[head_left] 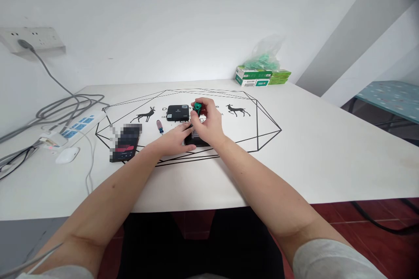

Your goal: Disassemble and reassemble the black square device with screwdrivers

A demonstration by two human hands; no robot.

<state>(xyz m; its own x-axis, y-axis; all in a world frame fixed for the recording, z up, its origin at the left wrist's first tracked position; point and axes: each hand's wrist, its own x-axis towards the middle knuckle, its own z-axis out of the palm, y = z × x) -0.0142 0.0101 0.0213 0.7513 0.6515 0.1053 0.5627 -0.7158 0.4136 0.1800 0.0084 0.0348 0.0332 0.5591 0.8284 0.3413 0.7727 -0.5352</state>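
My right hand point(209, 120) is closed around a screwdriver point(197, 107) with a green and black handle. The tool points down at a flat black device point(199, 139) on the table; its tip is hidden by my fingers. My left hand point(175, 140) lies on the left side of that device, fingers stretched over its edge and thumb along the front. Just behind sits a black square cover point(177, 113) with small white labels. To the left of it lies a second screwdriver point(159, 126) with a reddish and blue handle.
A phone point(127, 143) with a partly blurred screen lies left of my left forearm. Farther left are a white earphone case point(67, 155), a power strip point(81, 124) and coiled grey cables point(59, 107). Green and white boxes point(253, 76) under a plastic bag point(265, 54) stand against the wall.
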